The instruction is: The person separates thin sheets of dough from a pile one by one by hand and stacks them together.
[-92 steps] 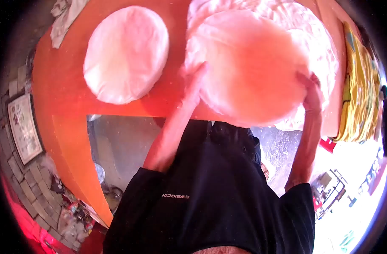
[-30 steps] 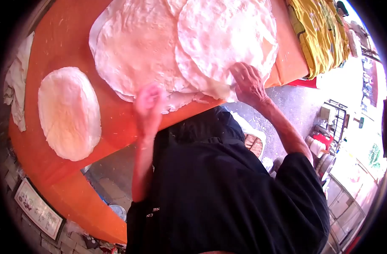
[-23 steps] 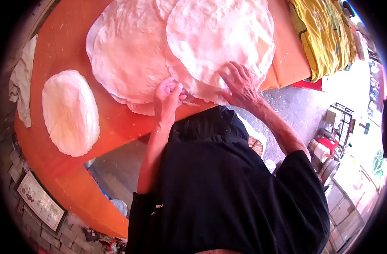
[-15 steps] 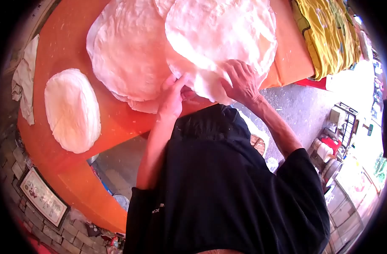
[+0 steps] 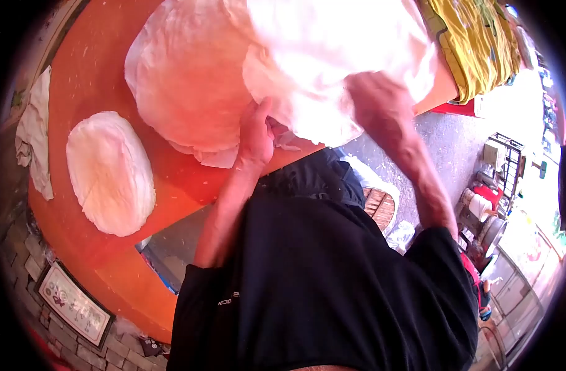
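Large, thin, round dough sheets lie overlapping on the orange table. My left hand [image 5: 256, 135] is closed at the near edge of the right-hand stack [image 5: 308, 108], thumb up and fingers curled beneath. A bright upper dough sheet [image 5: 351, 37] is partly raised and shifted from the layer under it. My right hand [image 5: 382, 105], blurred by motion, is closed at the near right part of this upper sheet; its fingertips are hidden. Left of them lies another round stack [image 5: 190, 86]. An oval folded stack of pale dough sheets [image 5: 110, 173] sits further left, apart from both hands.
The orange table [image 5: 190, 179] ends just in front of my body. A yellow cloth [image 5: 475, 49] covers its right end, and a pale cloth [image 5: 34, 133] hangs at the left edge. A round wooden-slatted thing [image 5: 380, 207] stands below. A framed panel [image 5: 74, 304] leans at lower left.
My right hand has moved right and slightly up, and the upper dough sheet has shifted right with it. A lower layer now shows at its left. My left hand stays near the same edge.
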A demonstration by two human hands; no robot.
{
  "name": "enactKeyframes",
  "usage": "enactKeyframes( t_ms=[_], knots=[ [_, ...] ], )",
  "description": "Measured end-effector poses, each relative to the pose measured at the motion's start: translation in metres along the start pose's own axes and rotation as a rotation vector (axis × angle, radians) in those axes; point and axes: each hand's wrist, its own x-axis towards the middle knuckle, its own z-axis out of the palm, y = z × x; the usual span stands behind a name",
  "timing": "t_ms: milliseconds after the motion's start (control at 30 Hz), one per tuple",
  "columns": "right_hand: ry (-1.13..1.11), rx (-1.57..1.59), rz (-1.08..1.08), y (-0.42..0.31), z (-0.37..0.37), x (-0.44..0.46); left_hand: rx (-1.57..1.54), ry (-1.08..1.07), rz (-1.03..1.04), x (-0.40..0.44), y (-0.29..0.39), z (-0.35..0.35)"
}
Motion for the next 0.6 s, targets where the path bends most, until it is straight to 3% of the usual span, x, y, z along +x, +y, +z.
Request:
enactKeyframes(
  t_ms=[67,133,167,200,233,267,300,367,467,533,567,600],
  knots=[
    [-0.23,0.059,0.073,0.006,0.046,-0.009,-0.034,-0.022,-0.046,0.001,0.0,-0.004],
    [-0.365,-0.075,0.111,0.025,0.058,-0.005,0.423,0.022,0.267,0.01,-0.001,-0.015],
    [-0.209,-0.045,0.141,0.032,0.043,0.001,0.526,0.108,0.483,0.007,0.004,-0.013],
    [-0.053,-0.018,0.178,0.038,0.017,0.012,0.533,0.101,0.485,0.009,0.01,-0.016],
    [-0.142,-0.38,0.168,0.045,-0.007,0.03,0.634,0.229,0.509,0.016,0.021,-0.023],
    [-0.153,-0.354,0.119,0.07,-0.043,0.049,0.73,0.361,0.533,0.023,0.03,-0.027],
    [-0.165,-0.329,0.07,0.096,-0.078,0.068,0.7,0.264,0.507,0.027,0.043,-0.023],
    [-0.083,0.082,-0.017,0.119,-0.116,0.084,0.607,0.201,0.411,0.038,0.057,-0.008],
    [0.405,-0.138,-0.019,0.029,-0.124,0.101,0.493,0.142,0.291,0.067,0.069,0.008],
    [0.42,-0.307,-0.004,0.018,-0.106,0.11,0.4,0.044,0.163,0.084,0.074,0.012],
    [0.269,-0.394,0.016,0.024,-0.07,0.11,0.378,0.096,0.164,0.089,0.073,0.018],
    [0.309,-0.117,-0.114,0.028,-0.038,0.114,0.373,0.102,0.171,0.094,0.073,0.016]
  ],
)
